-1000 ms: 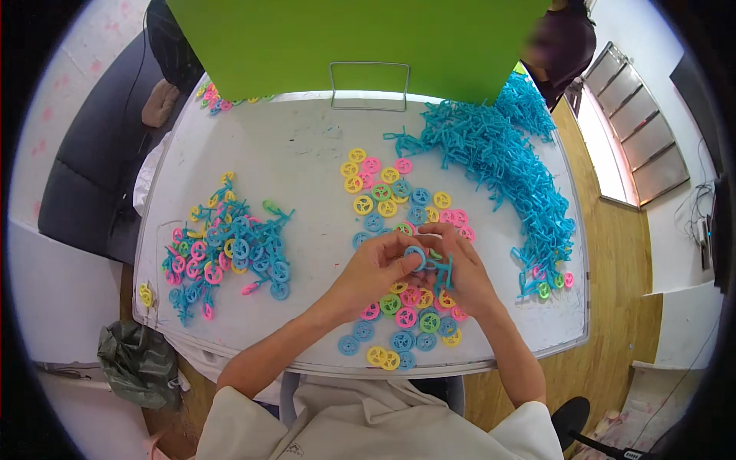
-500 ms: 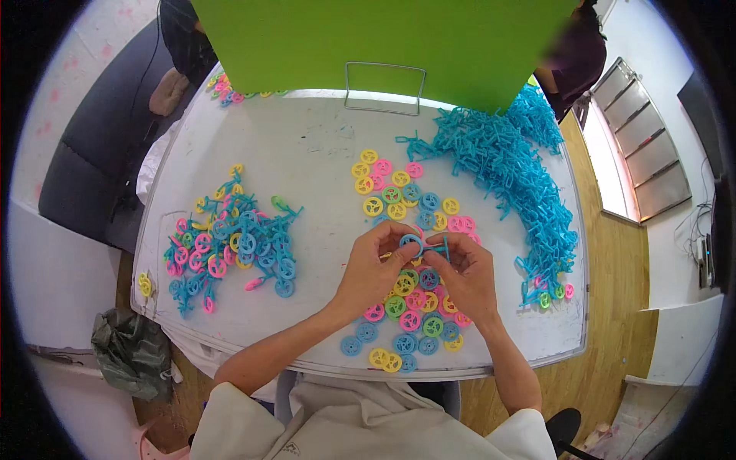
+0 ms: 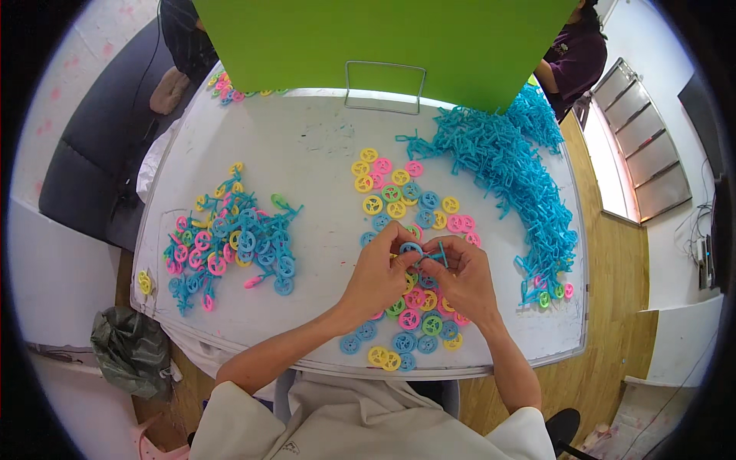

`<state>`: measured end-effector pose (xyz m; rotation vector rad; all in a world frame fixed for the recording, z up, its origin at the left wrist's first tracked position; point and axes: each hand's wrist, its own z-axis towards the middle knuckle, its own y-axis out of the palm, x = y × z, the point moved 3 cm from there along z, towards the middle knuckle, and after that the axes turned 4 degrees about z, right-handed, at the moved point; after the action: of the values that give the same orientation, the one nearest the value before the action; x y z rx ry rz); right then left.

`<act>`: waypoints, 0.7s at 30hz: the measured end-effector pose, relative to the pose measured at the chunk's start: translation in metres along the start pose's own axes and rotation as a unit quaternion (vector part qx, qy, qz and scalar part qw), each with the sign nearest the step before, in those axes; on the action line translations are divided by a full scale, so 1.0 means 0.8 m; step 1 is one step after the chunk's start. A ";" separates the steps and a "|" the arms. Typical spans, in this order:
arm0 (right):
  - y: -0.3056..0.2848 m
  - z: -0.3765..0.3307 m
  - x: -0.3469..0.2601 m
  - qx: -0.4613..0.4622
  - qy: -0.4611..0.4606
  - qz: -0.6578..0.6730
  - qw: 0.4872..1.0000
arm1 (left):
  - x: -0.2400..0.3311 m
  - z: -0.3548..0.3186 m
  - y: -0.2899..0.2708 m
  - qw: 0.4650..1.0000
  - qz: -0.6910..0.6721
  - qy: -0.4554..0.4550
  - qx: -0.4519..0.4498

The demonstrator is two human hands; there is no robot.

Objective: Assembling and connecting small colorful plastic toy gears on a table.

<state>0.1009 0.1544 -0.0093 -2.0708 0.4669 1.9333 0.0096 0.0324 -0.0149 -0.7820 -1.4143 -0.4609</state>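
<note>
Over the middle of the table, my left hand (image 3: 377,270) pinches a blue plastic wheel (image 3: 411,248) between thumb and fingertips. My right hand (image 3: 464,274) is closed on a blue plastic forked stick (image 3: 442,254), its end against the wheel. The fingers hide where the two pieces meet. Loose spoked wheels (image 3: 408,320) in yellow, pink, green and blue lie beneath and around both hands. To the left is a heap of blue sticks with coloured wheels on them (image 3: 238,241). A large pile of bare blue sticks (image 3: 514,165) spreads along the right side.
A green panel (image 3: 383,50) stands across the far side of the white table (image 3: 307,176), a wire frame (image 3: 385,87) at its foot. People sit beyond at far left and far right. A dark plastic bag (image 3: 132,353) lies off the table's left corner.
Both hands have come slightly lower and closer together, bringing the wheel and the stick against each other. The heaps on the table look the same.
</note>
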 end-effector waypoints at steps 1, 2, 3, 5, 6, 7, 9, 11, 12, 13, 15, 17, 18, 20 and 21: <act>-0.001 0.000 -0.002 0.006 0.013 -0.004 1.000 | 0.004 0.001 -0.001 1.000 -0.019 0.006 -0.002; -0.001 -0.001 -0.005 0.012 0.025 -0.007 1.000 | 0.008 0.001 -0.002 0.999 -0.037 0.012 -0.004; 0.000 -0.001 -0.011 0.012 0.026 -0.007 1.000 | 0.011 0.002 -0.003 0.999 -0.037 0.012 -0.004; 0.001 -0.003 -0.020 0.061 0.051 0.022 0.997 | 0.018 0.002 -0.008 0.999 -0.014 0.022 0.034; 0.000 -0.003 -0.012 0.061 0.051 0.022 0.997 | 0.016 0.001 -0.009 0.999 -0.014 0.022 0.035; 0.000 -0.003 -0.004 0.061 0.009 -0.011 0.998 | 0.013 0.000 -0.008 0.999 -0.032 0.026 0.016; -0.002 -0.004 -0.001 0.060 -0.034 -0.045 0.997 | 0.013 -0.001 -0.010 0.998 -0.051 0.031 -0.003; 0.001 -0.005 -0.013 0.051 -0.066 -0.066 0.994 | 0.016 0.001 -0.014 0.999 -0.034 0.013 -0.007; 0.001 -0.005 -0.014 0.050 -0.067 -0.066 0.994 | 0.017 0.001 -0.014 0.999 -0.034 0.014 -0.007; -0.001 -0.004 -0.015 0.052 -0.076 -0.100 0.991 | 0.018 0.002 -0.015 0.999 -0.046 0.013 0.005; 0.000 -0.004 -0.017 0.052 -0.085 -0.134 0.986 | 0.016 0.002 -0.014 0.998 -0.058 0.013 0.017; 0.000 -0.004 -0.017 0.070 -0.053 -0.132 0.987 | 0.011 0.001 -0.013 0.996 -0.073 0.042 0.031; -0.001 -0.004 -0.015 0.069 -0.053 -0.133 0.987 | 0.011 0.000 -0.013 0.996 -0.074 0.042 0.031; -0.002 -0.004 -0.012 0.061 -0.054 -0.124 0.989 | 0.011 0.000 -0.012 0.995 -0.093 0.025 0.022; -0.002 -0.004 -0.011 0.061 -0.054 -0.125 0.989 | 0.014 0.000 -0.013 0.995 -0.094 0.025 0.021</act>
<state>0.1039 0.1555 -0.0003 -1.8413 0.2797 1.8105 0.0041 0.0273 -0.0022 -0.6012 -1.4530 -0.5891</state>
